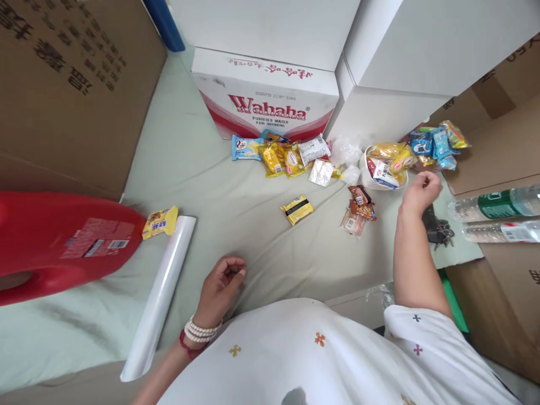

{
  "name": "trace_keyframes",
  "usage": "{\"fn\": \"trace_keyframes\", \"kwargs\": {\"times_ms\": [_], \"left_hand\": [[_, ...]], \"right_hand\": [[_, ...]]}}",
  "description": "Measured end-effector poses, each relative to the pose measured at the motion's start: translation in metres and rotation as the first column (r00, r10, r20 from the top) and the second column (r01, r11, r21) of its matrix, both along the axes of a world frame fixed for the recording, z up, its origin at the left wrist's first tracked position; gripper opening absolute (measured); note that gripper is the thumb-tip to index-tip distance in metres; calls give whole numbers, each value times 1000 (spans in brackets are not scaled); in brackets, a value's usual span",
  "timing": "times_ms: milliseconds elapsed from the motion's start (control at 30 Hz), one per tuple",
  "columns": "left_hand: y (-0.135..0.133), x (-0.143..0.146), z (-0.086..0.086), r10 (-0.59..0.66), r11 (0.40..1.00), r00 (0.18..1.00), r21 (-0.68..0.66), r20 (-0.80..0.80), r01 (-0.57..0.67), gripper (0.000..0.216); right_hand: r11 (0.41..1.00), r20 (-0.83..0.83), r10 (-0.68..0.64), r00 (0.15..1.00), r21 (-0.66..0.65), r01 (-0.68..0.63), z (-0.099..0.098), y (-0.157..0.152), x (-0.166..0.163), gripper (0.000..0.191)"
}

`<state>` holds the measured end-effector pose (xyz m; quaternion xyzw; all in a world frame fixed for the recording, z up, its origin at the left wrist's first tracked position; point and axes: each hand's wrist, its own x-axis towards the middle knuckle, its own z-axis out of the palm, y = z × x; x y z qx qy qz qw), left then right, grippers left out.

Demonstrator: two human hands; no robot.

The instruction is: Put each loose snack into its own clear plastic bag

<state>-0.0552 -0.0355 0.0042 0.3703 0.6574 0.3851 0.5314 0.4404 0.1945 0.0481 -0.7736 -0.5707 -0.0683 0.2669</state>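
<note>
My left hand (221, 286) rests low on the pale green cloth (185, 169) with its fingers curled in, close to a roll of clear film (162, 292). Nothing shows inside it. My right hand (419, 190) is stretched out to the right, fingers bent together, just beside a white bowl (371, 179) heaped with snack packets. What its fingertips hold, if anything, I cannot make out. A yellow and black packet (297, 208) lies alone in the middle. Brown packets (360, 209) lie left of my right forearm.
A Wahaha water carton (265, 98) and white boxes (405, 50) stand at the back, with a row of snack packets (280, 156) in front. A red jug (54, 242) lies left, brown cartons at both sides, water bottles (498, 216) right, keys (436, 228) under my right arm.
</note>
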Motion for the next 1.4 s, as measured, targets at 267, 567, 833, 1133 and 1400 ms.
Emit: {"fn": "trace_keyframes", "kwargs": {"times_ms": [267, 567, 833, 1133, 1400], "left_hand": [[-11, -14, 2, 73, 995, 996, -59, -44, -76, 28], [-20, -13, 11, -15, 996, 978, 78, -208, 32, 22], [11, 19, 29, -167, 963, 983, 200, -74, 178, 30], [54, 70, 8, -198, 859, 927, 398, -320, 321, 13], [46, 51, 2, 1, 979, 956, 194, 292, -60, 29]], "right_hand": [[993, 121, 79, 990, -92, -68, -11, -43, -64, 32], [959, -62, 190, 980, -202, -199, 0, 14, -92, 16], [951, -997, 8, 80, -17, -308, 0, -101, -200, 52], [791, -987, -160, -6, -124, -599, -19, -155, -267, 47], [728, -998, -40, 58, -68, -682, -27, -150, -267, 36]]}}
